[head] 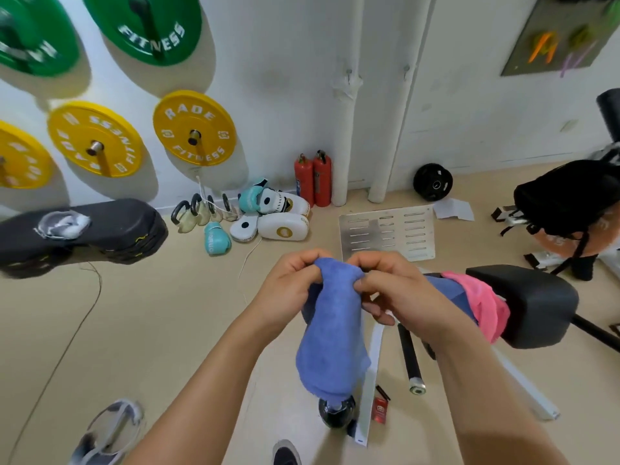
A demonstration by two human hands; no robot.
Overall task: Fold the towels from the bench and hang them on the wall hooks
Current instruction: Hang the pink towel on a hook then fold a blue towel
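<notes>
A blue towel (332, 333) hangs in the air in front of me, bunched lengthwise. My left hand (288, 286) pinches its top edge on the left. My right hand (392, 290) grips the same top edge on the right, fingers curled into the cloth. Both hands almost touch above the towel. To the right, a pink towel (483, 303) lies draped over the black padded bench (533, 303), with a darker blue cloth (449, 290) beside it, partly hidden by my right hand. No wall hooks for towels can be made out.
Yellow weight plates (194, 129) and green ones (151, 25) hang on wall pegs at left. Boxing gloves and pads (268, 216), two red fire extinguishers (313, 179), a metal slotted plate (385, 233) and a black bar (411, 357) lie on the floor. A black padded block (100, 229) stands left.
</notes>
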